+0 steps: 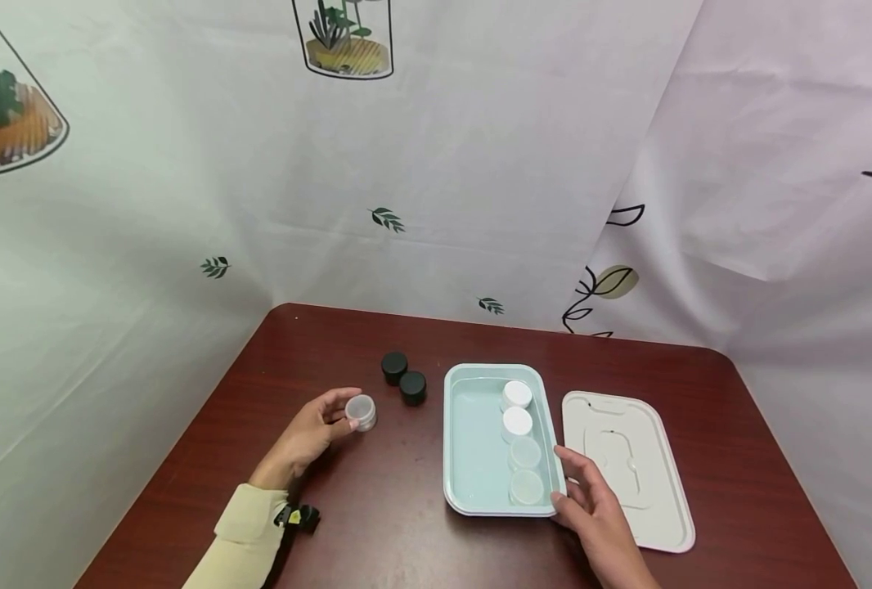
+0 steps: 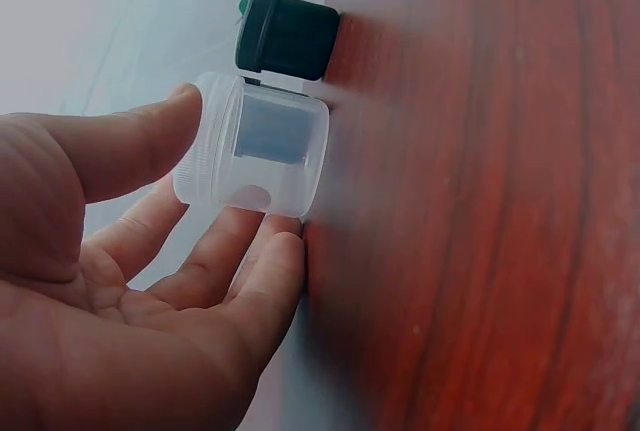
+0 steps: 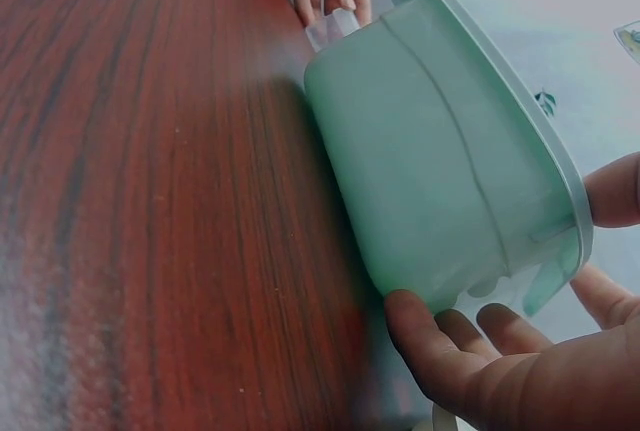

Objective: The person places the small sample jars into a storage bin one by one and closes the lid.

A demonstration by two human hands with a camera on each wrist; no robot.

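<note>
My left hand [image 1: 311,429] holds a small clear screw-top jar [image 1: 361,411] at the left of the table. Seen from the left wrist, the thumb presses the ribbed lid [image 2: 208,141] and the fingers lie along the other side. At the tub's near right corner, my right hand [image 1: 591,507] grips the pale blue-green plastic tub [image 1: 469,442]. Its thumb is at the rim and its other fingers are against the wall [image 3: 430,161]. Inside the tub, along its right side, stand two white-lidded jars [image 1: 517,423] and two translucent-lidded jars [image 1: 526,487].
Two black-lidded jars [image 1: 412,388] stand beyond the left hand, close together. A flat white tub lid [image 1: 627,466] lies right of the tub, by the right hand. The dark red wooden table [image 1: 392,532] backs onto a white patterned cloth [image 1: 465,164].
</note>
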